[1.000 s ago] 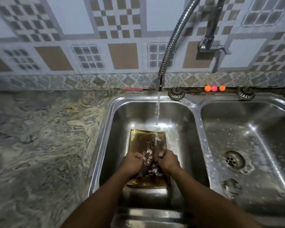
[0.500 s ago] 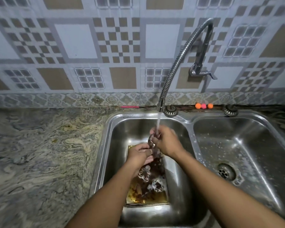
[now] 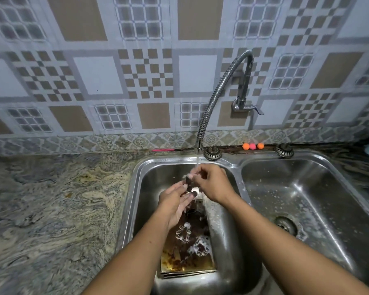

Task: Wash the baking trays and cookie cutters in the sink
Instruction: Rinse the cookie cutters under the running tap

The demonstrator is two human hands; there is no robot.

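A dirty golden baking tray lies in the left basin of the steel sink, with brown residue on it. Two metal cookie cutters rest on the tray: a gingerbread-man shape and a foamy one. Water runs from the flexible faucet onto my hands. My right hand pinches a small cookie cutter under the stream. Just below it, my left hand has its fingers stretched against the cutter's underside. The cutter is mostly hidden by my fingers.
The right basin holds soap flecks and a drain. A marbled stone counter spreads to the left. Three small orange and pink balls and a pink stick lie along the tiled wall. Two sink plugs sit on the rim.
My hands rose from the tray, bringing a small cutter up into the water stream. The camera tilted up, showing more wall.
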